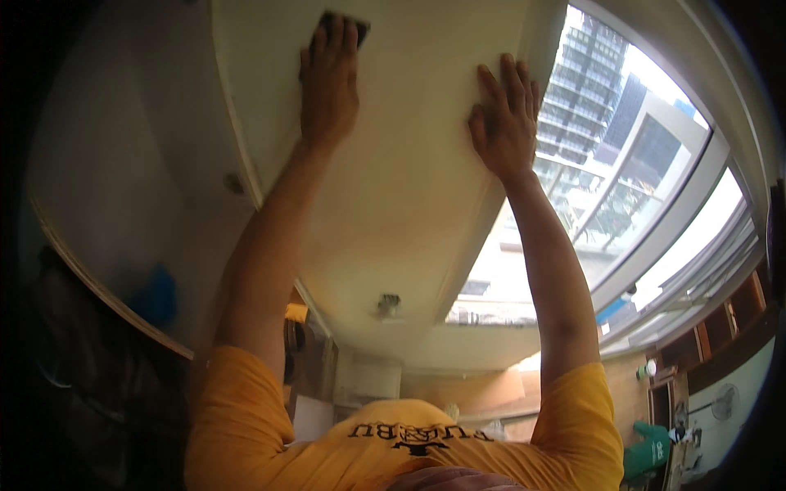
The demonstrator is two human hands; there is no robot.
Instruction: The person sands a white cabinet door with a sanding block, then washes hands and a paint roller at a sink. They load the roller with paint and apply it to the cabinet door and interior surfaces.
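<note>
Both my arms are stretched up and away across a broad pale panel [409, 164]. At its upper left part, my left hand [329, 102] holds a dark, flat, squarish pad [362, 34] against the surface, fingers laid over it. What kind of pad it is I cannot make out. Over on the right, my right hand [506, 131] lies on the panel with the fingers spread, close to the edge beside the window. It holds nothing.
A bright window [606, 164] borders the panel on the right. A small metal fitting [389, 306] sits on the panel's lower part. To the left is a dim recess with a blue thing [157, 296]. A person in green [647, 452] is at lower right, near a fan [724, 403].
</note>
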